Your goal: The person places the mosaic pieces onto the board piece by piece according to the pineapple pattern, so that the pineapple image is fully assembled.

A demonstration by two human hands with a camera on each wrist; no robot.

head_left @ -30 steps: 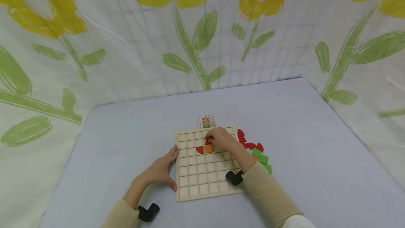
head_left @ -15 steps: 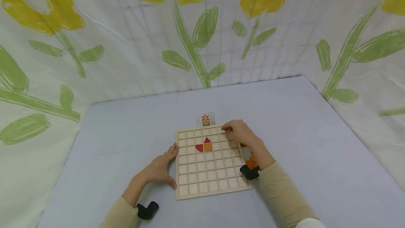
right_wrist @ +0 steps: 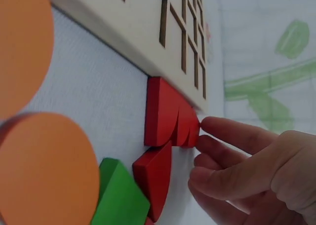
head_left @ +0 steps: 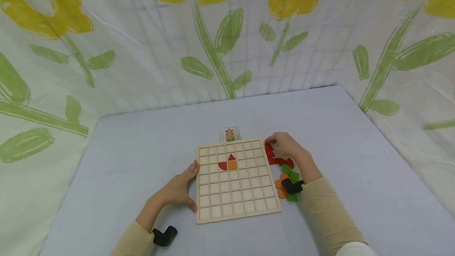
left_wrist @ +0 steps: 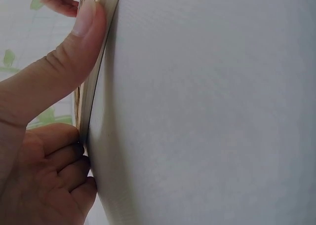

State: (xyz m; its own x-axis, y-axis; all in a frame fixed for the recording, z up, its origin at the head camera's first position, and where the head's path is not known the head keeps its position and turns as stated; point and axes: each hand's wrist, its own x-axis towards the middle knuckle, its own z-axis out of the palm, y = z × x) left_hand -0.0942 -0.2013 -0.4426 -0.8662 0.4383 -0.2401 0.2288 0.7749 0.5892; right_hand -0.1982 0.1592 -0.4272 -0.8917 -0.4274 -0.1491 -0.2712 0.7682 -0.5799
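Note:
My left hand [head_left: 177, 189] rests against the left side of a pale wooden grid board [head_left: 227, 198], fingers and thumb spread along it. In the left wrist view, its thumb [left_wrist: 69, 57] presses on the board's edge. On the grid lie an orange square [head_left: 232, 164], a red triangle [head_left: 232, 157] above it and a red quarter circle [head_left: 222, 166] to its left. Past the board's right edge, my right hand [head_left: 285, 145] reaches to a row of red pieces [head_left: 269, 150]. In the right wrist view, its fingertips are right at the far red piece [right_wrist: 192, 129], with the thumb apart from it.
Behind the board lies a small gridded picture card [head_left: 229, 134]. Several orange discs [head_left: 282, 193] and green squares [head_left: 294, 176] sit to the board's right, under my right wrist's black camera mount [head_left: 292, 186]. A flower-printed curtain [head_left: 149, 70] hangs behind the table.
My right hand has left the red triangle on the grid and moved right, off the board, to the red pieces. My left hand stays at the board's left side.

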